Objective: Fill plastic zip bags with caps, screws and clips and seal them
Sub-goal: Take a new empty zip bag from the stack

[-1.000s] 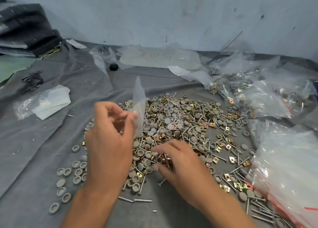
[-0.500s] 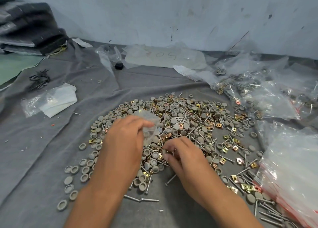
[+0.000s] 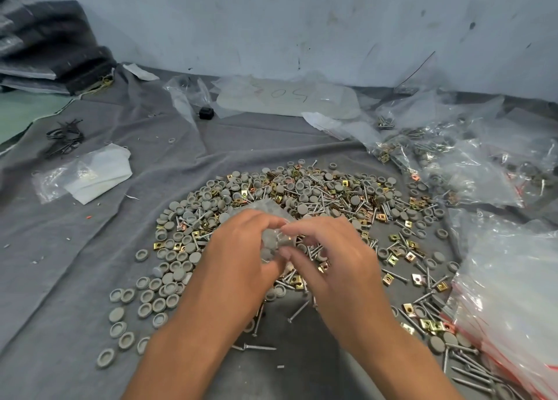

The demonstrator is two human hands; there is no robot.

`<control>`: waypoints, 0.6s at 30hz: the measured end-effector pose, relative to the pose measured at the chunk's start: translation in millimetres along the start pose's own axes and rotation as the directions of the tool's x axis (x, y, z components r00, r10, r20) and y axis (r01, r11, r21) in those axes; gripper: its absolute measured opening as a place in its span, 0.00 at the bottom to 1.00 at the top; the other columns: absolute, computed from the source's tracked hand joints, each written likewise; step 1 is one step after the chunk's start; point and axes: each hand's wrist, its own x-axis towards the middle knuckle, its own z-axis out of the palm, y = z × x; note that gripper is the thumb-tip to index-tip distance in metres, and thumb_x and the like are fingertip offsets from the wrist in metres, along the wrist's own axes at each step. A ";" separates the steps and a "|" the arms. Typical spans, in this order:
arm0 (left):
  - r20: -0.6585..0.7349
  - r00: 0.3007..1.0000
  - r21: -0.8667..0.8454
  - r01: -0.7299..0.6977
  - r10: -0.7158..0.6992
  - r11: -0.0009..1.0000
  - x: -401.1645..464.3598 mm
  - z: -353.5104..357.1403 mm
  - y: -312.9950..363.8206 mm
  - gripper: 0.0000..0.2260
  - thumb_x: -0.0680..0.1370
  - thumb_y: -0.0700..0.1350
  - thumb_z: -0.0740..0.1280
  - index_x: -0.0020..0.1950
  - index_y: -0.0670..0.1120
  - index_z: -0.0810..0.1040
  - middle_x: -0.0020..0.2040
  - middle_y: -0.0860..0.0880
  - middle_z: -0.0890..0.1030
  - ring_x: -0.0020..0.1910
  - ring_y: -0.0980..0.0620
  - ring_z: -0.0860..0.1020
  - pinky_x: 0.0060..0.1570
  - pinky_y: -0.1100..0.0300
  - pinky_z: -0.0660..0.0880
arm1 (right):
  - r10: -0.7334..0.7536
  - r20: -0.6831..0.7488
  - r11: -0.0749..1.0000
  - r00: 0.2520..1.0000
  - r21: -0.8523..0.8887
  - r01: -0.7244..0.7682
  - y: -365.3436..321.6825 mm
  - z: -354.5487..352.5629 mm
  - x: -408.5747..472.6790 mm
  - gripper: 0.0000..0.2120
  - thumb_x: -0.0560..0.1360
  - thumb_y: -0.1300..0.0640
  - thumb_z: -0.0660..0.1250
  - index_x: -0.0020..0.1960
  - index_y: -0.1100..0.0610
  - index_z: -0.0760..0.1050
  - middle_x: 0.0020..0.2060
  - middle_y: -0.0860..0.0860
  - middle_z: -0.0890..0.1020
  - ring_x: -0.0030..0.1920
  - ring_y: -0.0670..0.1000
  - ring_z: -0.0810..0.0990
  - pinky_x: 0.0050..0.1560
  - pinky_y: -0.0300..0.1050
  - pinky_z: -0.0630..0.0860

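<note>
A wide pile of grey caps, silver screws and gold clips [image 3: 317,200] covers the grey cloth [image 3: 126,236] in the middle. Over its near side my left hand [image 3: 241,254] holds a small clear zip bag [image 3: 271,236] with grey caps showing inside it. My right hand [image 3: 329,254] meets it from the right, fingers curled, fingertips pinching at the bag's edge. Most of the bag is hidden between the two hands. Loose caps [image 3: 142,306] lie in rows to the left of my forearm.
A stack of clear zip bags with red seals [image 3: 510,303] lies at the right. Filled bags [image 3: 459,164] are heaped at the back right. A white packet [image 3: 90,176] and black ties [image 3: 65,137] lie at the left. A folded dark bundle [image 3: 48,46] sits far left.
My left hand brought the bag down from upright onto the pile. My right hand left the parts and came up to the bag, so both hands now meet on it.
</note>
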 end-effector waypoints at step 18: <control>-0.389 0.915 -0.069 0.081 -0.102 0.994 1.4 -21.1 -1.1 0.15 0.74 0.47 0.74 0.61 0.52 0.80 0.51 0.61 0.75 0.44 0.66 0.71 0.49 0.75 0.68 | 0.062 0.557 0.956 0.828 -0.272 0.112 -2.1 8.6 -16.9 0.15 0.80 0.45 0.65 0.66 0.40 0.71 0.60 0.42 0.71 0.59 0.47 0.69 0.60 0.44 0.71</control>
